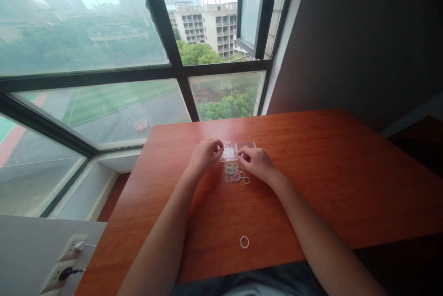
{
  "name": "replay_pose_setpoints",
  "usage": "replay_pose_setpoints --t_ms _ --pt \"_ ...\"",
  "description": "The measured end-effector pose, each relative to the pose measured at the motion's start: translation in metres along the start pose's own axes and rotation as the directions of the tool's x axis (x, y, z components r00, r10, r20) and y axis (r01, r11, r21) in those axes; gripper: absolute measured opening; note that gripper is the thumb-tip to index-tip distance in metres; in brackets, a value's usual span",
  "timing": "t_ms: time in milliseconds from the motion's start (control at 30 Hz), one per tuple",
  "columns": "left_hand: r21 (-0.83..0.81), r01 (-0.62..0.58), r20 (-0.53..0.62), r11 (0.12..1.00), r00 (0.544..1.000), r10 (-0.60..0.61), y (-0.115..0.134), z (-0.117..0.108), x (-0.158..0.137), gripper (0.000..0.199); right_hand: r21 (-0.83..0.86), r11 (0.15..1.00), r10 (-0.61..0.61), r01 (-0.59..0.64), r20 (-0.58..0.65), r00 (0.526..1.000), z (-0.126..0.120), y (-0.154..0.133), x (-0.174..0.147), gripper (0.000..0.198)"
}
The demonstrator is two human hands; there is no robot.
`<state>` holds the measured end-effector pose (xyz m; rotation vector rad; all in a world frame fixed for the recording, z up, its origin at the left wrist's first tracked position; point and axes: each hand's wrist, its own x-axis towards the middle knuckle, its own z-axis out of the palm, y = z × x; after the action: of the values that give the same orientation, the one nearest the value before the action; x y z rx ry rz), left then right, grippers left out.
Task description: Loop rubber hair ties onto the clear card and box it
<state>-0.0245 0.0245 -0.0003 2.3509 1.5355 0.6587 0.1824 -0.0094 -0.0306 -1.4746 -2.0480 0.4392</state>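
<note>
A small clear plastic box [230,154] with compartments lies on the table between my hands. My left hand [206,154] is at its left side, thumb and fingers curled into a pinch. On the other side, my right hand [256,161] is pinched too, fingertips over the box's right part. What either hand holds, if anything, is too small to see. A pile of small pale rings [230,171], a few pinkish, sits just in front of the box. One more ring [225,157] shows in the box's left part. A single white ring [244,242] lies apart, nearer my body.
The reddish-brown wooden table [332,171] spreads out to both sides. Dark-framed windows [180,72] stand behind its far edge, one pane swung open. A grey wall [353,46] rises at the right. Sockets with plugs [71,259] are at lower left.
</note>
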Motion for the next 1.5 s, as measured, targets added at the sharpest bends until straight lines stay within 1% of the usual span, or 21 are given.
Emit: replay_pose_setpoints --t_ms 67,133,167,233,367,500,600,700,833,967,1100,1333,1500 --pt "0.06 -0.051 0.125 0.997 0.991 0.044 0.004 -0.006 -0.002 0.018 -0.013 1.0 -0.001 0.001 0.01 1.0 0.0 0.0 0.0 0.011" --pt "0.075 -0.071 0.232 0.995 0.971 0.052 0.007 -0.01 -0.004 0.021 -0.028 1.0 -0.004 0.004 0.023 1.0 0.0 0.0 0.0 0.012" --pt "0.078 -0.071 0.266 0.994 0.963 0.048 0.007 -0.01 -0.005 0.022 -0.033 0.999 -0.006 0.007 0.029 1.0 0.0 -0.001 0.0 0.012" --pt "0.092 -0.06 0.295 0.994 0.955 0.03 0.007 -0.008 -0.007 0.021 -0.042 0.999 -0.006 0.007 0.034 0.999 -0.001 -0.001 0.0 0.012" --pt "0.105 -0.042 0.295 0.994 0.955 0.009 0.002 0.003 -0.008 0.014 -0.048 0.999 -0.003 0.005 0.038 0.999 -0.001 -0.004 -0.001 0.013" --pt "0.095 -0.047 0.256 0.994 0.967 0.021 -0.001 0.01 -0.008 0.007 -0.052 0.999 0.001 0.002 0.061 0.998 -0.002 -0.005 -0.001 0.014" --pt "0.085 -0.027 0.241 0.996 0.97 0.005 -0.001 0.01 -0.008 0.005 -0.056 0.998 0.003 0.001 0.075 0.997 -0.001 -0.005 -0.001 0.015" --pt "0.093 -0.034 0.247 0.995 0.969 0.011 0.0 0.009 -0.008 0.005 -0.066 0.998 0.008 -0.003 0.075 0.997 0.0 -0.005 -0.002 0.018" --pt "0.128 -0.037 0.253 0.991 0.967 0.003 0.0 0.008 -0.007 0.007 -0.09 0.996 0.009 -0.002 0.075 0.997 0.001 -0.005 -0.003 0.023" --pt "0.159 -0.039 0.257 0.986 0.966 -0.004 0.002 0.006 -0.008 0.007 -0.131 0.991 0.016 -0.003 0.097 0.995 0.001 -0.005 -0.003 0.023" --pt "0.124 -0.042 0.255 0.991 0.967 0.009 0.004 0.004 -0.008 0.005 -0.153 0.988 0.015 0.004 0.123 0.992 0.001 -0.004 -0.003 0.024" --pt "0.118 -0.066 0.244 0.991 0.969 0.036 0.004 0.004 -0.008 0.005 -0.15 0.989 0.019 0.0 0.128 0.992 0.001 -0.006 -0.003 0.024" --pt "-0.011 -0.099 0.264 0.995 0.96 0.098 0.001 0.001 -0.008 0.005 -0.152 0.988 0.021 0.0 0.134 0.991 0.001 -0.006 -0.004 0.024"
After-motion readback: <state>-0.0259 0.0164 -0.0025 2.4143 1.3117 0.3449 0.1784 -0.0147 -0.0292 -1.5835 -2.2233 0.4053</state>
